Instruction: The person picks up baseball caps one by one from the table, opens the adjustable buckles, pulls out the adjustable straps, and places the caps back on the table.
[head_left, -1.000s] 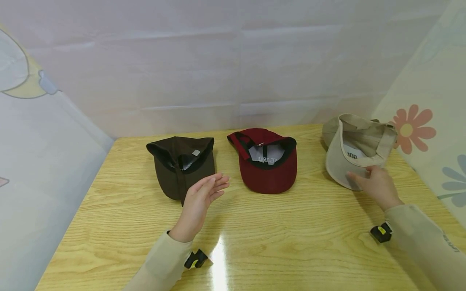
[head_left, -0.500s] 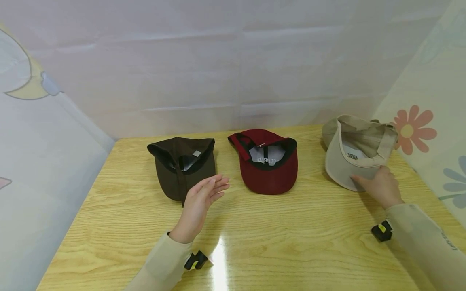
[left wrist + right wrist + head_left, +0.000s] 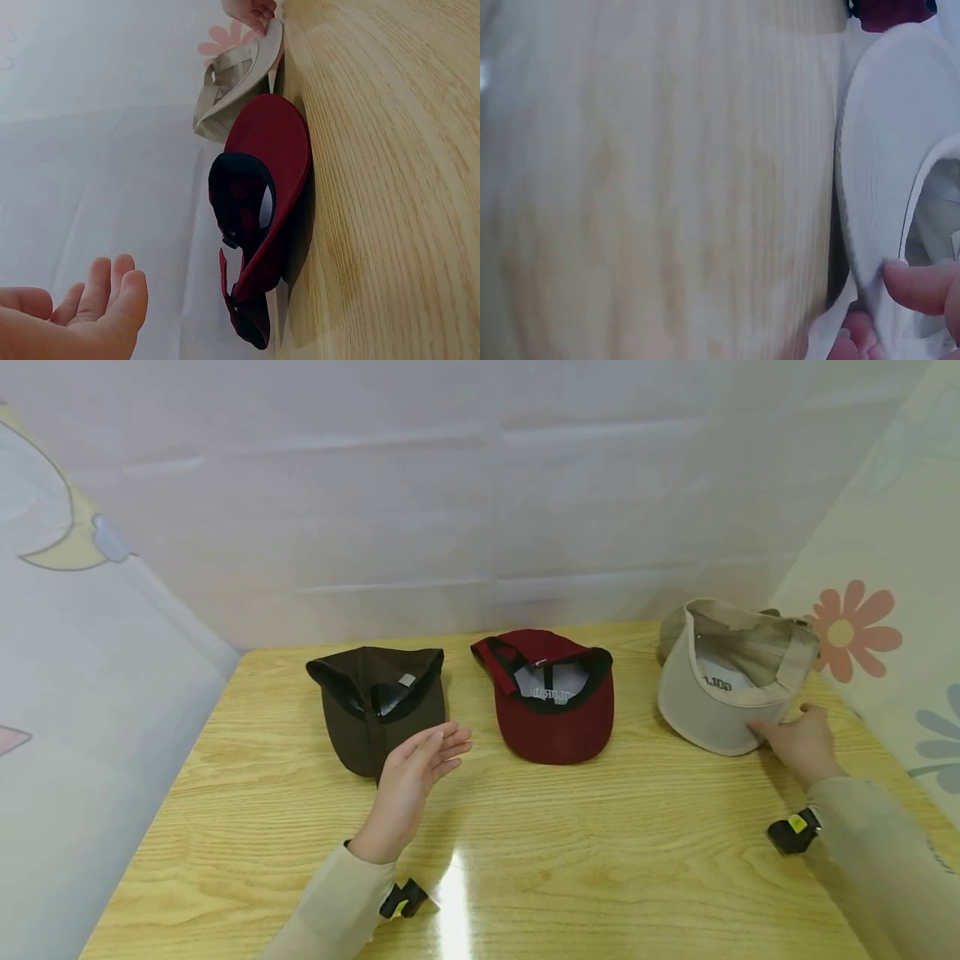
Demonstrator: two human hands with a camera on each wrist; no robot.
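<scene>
At the table's right, a beige cap [image 3: 731,718] lies with its hollow side up and its brim toward me. My right hand [image 3: 806,743] pinches the right part of that brim. In the right wrist view the thumb [image 3: 922,287] lies on one face of the brim and the fingertips [image 3: 859,330] show past its edge on the other. My left hand [image 3: 412,777] is held with fingers extended and nothing in it, in front of a dark brown cap [image 3: 348,727], partly covering its brim. Between the two stands a dark red cap [image 3: 555,727], also hollow side up.
All the caps rest along the back of a wooden table [image 3: 570,852], near a pale cloth backdrop [image 3: 480,510]. A printed side panel with flowers [image 3: 843,631] stands close to the beige cap on the right. Another panel [image 3: 90,693] borders the left edge.
The right hand has slid rightward along the beige cap's brim. That cap has turned slightly, its brim shifting left. The left hand and the other caps look unmoved.
</scene>
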